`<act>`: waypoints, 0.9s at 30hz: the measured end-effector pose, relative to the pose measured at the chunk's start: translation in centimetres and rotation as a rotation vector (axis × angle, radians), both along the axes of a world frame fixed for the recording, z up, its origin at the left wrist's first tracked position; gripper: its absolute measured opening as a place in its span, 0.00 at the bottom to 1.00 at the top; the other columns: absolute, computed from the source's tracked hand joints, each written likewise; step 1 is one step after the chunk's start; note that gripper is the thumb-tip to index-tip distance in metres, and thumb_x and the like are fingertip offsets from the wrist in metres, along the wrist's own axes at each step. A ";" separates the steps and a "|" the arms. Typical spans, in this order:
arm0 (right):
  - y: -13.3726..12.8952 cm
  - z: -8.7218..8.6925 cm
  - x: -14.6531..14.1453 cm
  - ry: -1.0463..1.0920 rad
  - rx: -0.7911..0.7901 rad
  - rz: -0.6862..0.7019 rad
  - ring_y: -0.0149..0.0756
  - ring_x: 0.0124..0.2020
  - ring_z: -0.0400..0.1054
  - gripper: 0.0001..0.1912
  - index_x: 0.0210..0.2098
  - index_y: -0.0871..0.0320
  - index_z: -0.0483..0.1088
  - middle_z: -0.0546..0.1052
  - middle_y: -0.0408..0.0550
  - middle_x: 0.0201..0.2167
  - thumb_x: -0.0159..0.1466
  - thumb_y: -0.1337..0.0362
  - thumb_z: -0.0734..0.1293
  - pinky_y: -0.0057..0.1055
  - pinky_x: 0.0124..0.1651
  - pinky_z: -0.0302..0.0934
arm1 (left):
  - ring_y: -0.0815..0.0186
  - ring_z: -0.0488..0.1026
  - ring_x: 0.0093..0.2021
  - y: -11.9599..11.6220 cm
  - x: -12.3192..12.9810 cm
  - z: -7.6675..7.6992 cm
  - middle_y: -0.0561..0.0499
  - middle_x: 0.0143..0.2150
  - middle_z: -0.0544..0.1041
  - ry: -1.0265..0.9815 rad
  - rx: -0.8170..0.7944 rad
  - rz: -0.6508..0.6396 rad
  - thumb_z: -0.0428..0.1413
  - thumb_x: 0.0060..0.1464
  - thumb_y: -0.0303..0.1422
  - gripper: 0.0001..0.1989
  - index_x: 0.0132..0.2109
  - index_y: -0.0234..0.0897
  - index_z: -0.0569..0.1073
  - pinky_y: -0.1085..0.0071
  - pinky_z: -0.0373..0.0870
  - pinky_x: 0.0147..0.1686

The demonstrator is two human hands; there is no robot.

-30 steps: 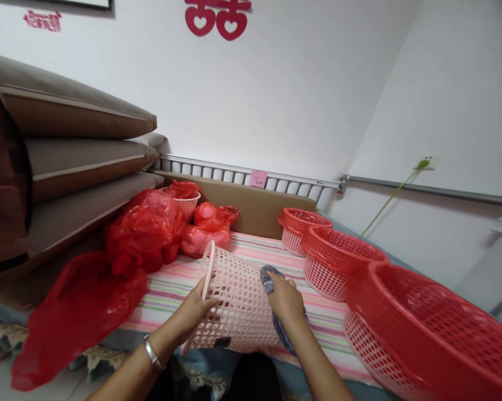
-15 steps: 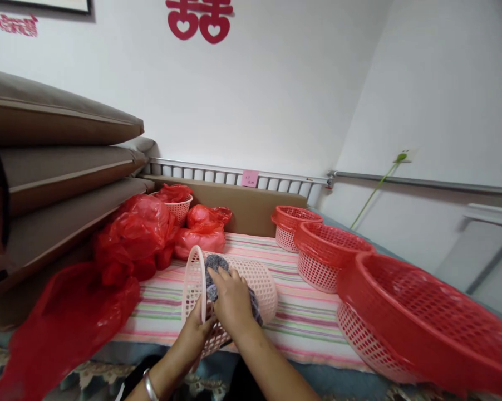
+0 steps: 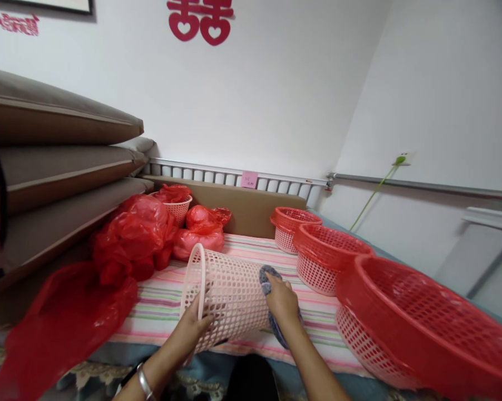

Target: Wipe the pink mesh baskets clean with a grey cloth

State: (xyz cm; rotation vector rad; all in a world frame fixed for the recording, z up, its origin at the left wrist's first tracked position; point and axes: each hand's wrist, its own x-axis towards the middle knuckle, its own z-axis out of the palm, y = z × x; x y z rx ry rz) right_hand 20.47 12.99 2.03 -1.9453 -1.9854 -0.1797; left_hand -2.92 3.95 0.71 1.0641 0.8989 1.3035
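Observation:
A pale pink perforated plastic basket (image 3: 234, 289) lies on its side, its round mouth facing left. My left hand (image 3: 195, 328) grips the rim, thumb outside and the other fingers partly hidden behind the wall. Against the basket's base end, my right hand (image 3: 282, 303) presses a grey cloth (image 3: 271, 273), which hangs down below the palm. The basket rests over a striped bed sheet (image 3: 318, 328) close to its front edge.
Along the right stand baskets lined with red bags (image 3: 330, 256). Red plastic bags (image 3: 129, 234) pile up at left, beside stacked cushions (image 3: 59, 167). Behind them sits another pink basket (image 3: 179, 210) with red plastic in it. A radiator (image 3: 217, 174) runs along the back wall.
My right hand has slid the cloth rightward along the basket, from near the rim to the base end. My left hand keeps its hold on the rim.

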 end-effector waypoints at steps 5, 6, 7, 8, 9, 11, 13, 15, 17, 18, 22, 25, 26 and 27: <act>0.2 -0.1 -0.4 -0.015 -0.017 -0.012 0.43 0.47 0.64 0.29 0.58 0.52 0.62 0.71 0.44 0.52 0.58 0.73 0.54 0.33 0.41 0.59 | 0.59 0.72 0.45 1.8 -1.3 2.5 0.44 0.54 0.69 -0.017 0.059 0.002 0.57 0.47 0.27 0.34 0.61 0.44 0.54 0.66 0.71 0.37; 0.3 0.1 -0.6 -0.010 -0.020 -0.006 0.43 0.47 0.64 0.29 0.58 0.53 0.62 0.71 0.45 0.52 0.58 0.73 0.54 0.33 0.41 0.59 | 0.59 0.73 0.43 2.0 -1.3 2.7 0.44 0.54 0.68 -0.021 0.052 0.000 0.55 0.47 0.26 0.35 0.61 0.45 0.53 0.65 0.71 0.36; 0.3 0.2 -1.0 -0.007 -0.020 0.002 0.44 0.47 0.64 0.29 0.57 0.53 0.63 0.72 0.45 0.52 0.58 0.73 0.54 0.34 0.41 0.59 | 0.59 0.73 0.42 2.1 -1.3 2.8 0.43 0.53 0.68 -0.023 0.043 -0.003 0.54 0.48 0.25 0.36 0.62 0.46 0.51 0.65 0.72 0.35; 0.2 0.5 -1.5 -0.003 -0.015 0.019 0.44 0.47 0.64 0.29 0.57 0.54 0.63 0.72 0.45 0.52 0.57 0.74 0.54 0.34 0.42 0.59 | 0.59 0.73 0.42 2.0 -1.2 2.7 0.43 0.53 0.68 -0.026 0.033 -0.006 0.52 0.48 0.25 0.36 0.62 0.46 0.49 0.64 0.72 0.34; 0.0 0.8 -2.3 0.007 -0.003 0.052 0.44 0.48 0.64 0.29 0.57 0.55 0.63 0.72 0.46 0.52 0.57 0.74 0.54 0.34 0.43 0.59 | 0.59 0.73 0.42 1.9 -1.1 2.7 0.42 0.53 0.68 -0.028 0.027 -0.011 0.52 0.48 0.24 0.37 0.63 0.46 0.47 0.64 0.72 0.34; -0.8 1.7 -4.5 0.035 0.029 0.158 0.44 0.50 0.63 0.29 0.56 0.57 0.64 0.72 0.48 0.51 0.56 0.75 0.55 0.35 0.47 0.58 | 0.58 0.73 0.43 1.5 -1.0 2.4 0.41 0.53 0.68 -0.032 0.025 -0.024 0.52 0.48 0.24 0.37 0.63 0.46 0.47 0.63 0.72 0.35; -2.0 2.8 -7.4 0.060 0.054 0.277 0.44 0.51 0.62 0.29 0.56 0.56 0.64 0.72 0.47 0.51 0.55 0.75 0.56 0.35 0.50 0.56 | 0.58 0.73 0.44 1.1 -0.9 2.3 0.42 0.54 0.68 -0.034 0.030 -0.037 0.53 0.49 0.25 0.37 0.63 0.47 0.47 0.62 0.72 0.35; -3.5 3.9 -10.5 0.066 0.068 0.366 0.43 0.51 0.61 0.31 0.56 0.51 0.63 0.71 0.43 0.52 0.53 0.74 0.58 0.35 0.51 0.56 | 0.56 0.72 0.46 0.9 -1.0 2.3 0.43 0.56 0.67 -0.033 0.045 -0.046 0.54 0.49 0.26 0.37 0.63 0.49 0.49 0.62 0.72 0.37; -4.8 4.7 -12.9 0.075 0.091 0.443 0.44 0.51 0.60 0.32 0.57 0.49 0.62 0.70 0.42 0.53 0.53 0.73 0.59 0.36 0.49 0.56 | 0.55 0.69 0.51 0.8 -1.1 2.3 0.44 0.60 0.65 -0.036 0.074 -0.031 0.56 0.48 0.26 0.38 0.64 0.48 0.49 0.62 0.71 0.42; -5.3 5.0 -13.7 0.082 0.098 0.474 0.44 0.51 0.60 0.31 0.57 0.49 0.61 0.70 0.43 0.53 0.54 0.72 0.59 0.37 0.49 0.56 | 0.55 0.67 0.55 0.8 -1.1 2.4 0.45 0.61 0.63 -0.038 0.088 -0.019 0.57 0.48 0.26 0.39 0.64 0.47 0.49 0.63 0.69 0.46; -5.8 4.8 -14.2 0.078 0.086 0.516 0.45 0.53 0.57 0.31 0.58 0.49 0.60 0.68 0.45 0.55 0.55 0.73 0.58 0.40 0.49 0.55 | 0.55 0.64 0.58 0.7 -1.3 2.1 0.45 0.63 0.61 -0.034 0.095 -0.016 0.57 0.48 0.28 0.40 0.64 0.45 0.48 0.64 0.69 0.47; -4.6 3.8 -11.9 0.049 0.076 0.459 0.44 0.54 0.56 0.33 0.58 0.47 0.60 0.67 0.42 0.57 0.54 0.73 0.58 0.38 0.51 0.54 | 0.53 0.70 0.50 0.5 -1.4 1.6 0.42 0.60 0.64 -0.026 0.069 -0.058 0.56 0.49 0.29 0.38 0.64 0.47 0.48 0.62 0.73 0.37; -4.0 3.3 -10.8 0.040 0.069 0.418 0.43 0.54 0.57 0.33 0.58 0.47 0.60 0.68 0.41 0.56 0.54 0.73 0.57 0.36 0.51 0.54 | 0.54 0.71 0.48 0.5 -1.4 1.4 0.42 0.59 0.66 -0.027 0.058 -0.068 0.56 0.50 0.28 0.38 0.64 0.47 0.47 0.62 0.73 0.36; -3.3 2.9 -9.5 0.033 0.063 0.375 0.42 0.53 0.58 0.32 0.57 0.48 0.61 0.69 0.41 0.55 0.55 0.74 0.56 0.35 0.51 0.54 | 0.54 0.72 0.47 0.4 -1.4 1.3 0.41 0.58 0.66 -0.030 0.048 -0.075 0.55 0.50 0.28 0.37 0.63 0.47 0.47 0.61 0.73 0.36</act>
